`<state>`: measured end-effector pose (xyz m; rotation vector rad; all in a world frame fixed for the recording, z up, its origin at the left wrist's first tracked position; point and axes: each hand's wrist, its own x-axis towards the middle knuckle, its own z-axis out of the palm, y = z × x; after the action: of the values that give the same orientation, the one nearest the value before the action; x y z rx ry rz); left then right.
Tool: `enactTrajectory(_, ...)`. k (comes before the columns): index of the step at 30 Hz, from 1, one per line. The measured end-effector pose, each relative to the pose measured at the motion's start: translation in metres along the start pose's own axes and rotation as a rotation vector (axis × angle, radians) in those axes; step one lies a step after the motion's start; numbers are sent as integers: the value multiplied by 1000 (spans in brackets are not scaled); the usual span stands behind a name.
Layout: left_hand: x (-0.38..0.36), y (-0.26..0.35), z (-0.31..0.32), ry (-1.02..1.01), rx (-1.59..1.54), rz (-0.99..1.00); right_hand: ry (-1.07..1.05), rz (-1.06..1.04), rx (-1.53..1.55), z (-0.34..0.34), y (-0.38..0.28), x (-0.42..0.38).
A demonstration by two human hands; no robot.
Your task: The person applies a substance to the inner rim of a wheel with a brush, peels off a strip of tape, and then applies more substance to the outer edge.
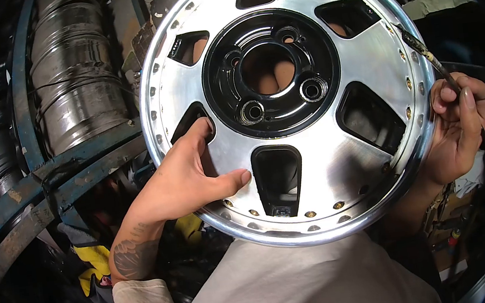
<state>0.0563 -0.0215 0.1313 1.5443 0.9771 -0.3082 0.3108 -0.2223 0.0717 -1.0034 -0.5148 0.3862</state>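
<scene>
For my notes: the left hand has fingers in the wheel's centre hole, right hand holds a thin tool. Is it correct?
In the head view, the left hand has fingers in an outer opening of the wheel, not its centre hole. The right hand holds a thin tool.

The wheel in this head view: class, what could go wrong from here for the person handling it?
The thin tool in the right hand could slip off the small bolts and mark the shiny face beside them.

The wheel might tip or turn if the left hand, its fingers in one opening, loses its hold.

The bare left thumb on polished metal may leave smudges.
</scene>
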Motion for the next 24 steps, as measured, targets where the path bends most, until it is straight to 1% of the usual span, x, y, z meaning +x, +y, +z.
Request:
enactTrajectory(4, -1, -5, -3, -14, 54, -20, 5, 3, -22, 0, 0, -1)
enactTrajectory(7, -2, -3, 1, 5, 28, -12, 30, 13, -46, -2, -1, -1)
enactTrajectory(11, -1, -7, -5, -21, 70, -8, -3, 10, -32, -3, -1, -1)
enactTrajectory(17, -1, -8, 0, 11, 54, 44, 18, -2, -29, 0, -1, -1)
enactTrajectory(20, -1, -10, -2, 7, 105, 27, 22, 3, -24, 0, -1, -1)
enactTrajectory(24, -1, -9, -2, -2, 64, 0, 7, -3, -7, 0, 0, -1)
